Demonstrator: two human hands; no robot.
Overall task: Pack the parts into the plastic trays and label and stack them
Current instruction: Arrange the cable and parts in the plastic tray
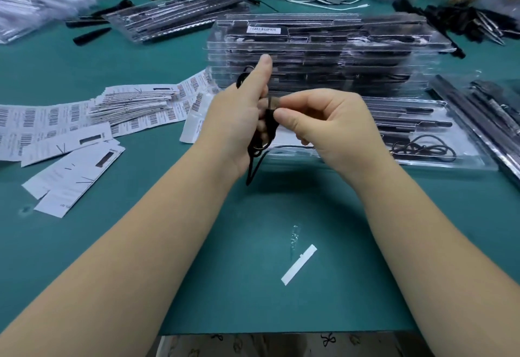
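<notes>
Left of the stack of trays [318,55], barcode labels [84,114] lie fanned over the green desk [112,52]. In front of that stack the left hand [242,120] grips a coiled black cord [257,142], index finger pointing up, a cord end dangling below the palm. Touching it, the right hand [323,126] pinches the cord's top between thumb and forefinger. Nearer the person than the stack, a white paper strip [298,264] lies flat. Right of the stack's base sits an open tray [467,159] holding dark rods and another coiled cable [422,149].
</notes>
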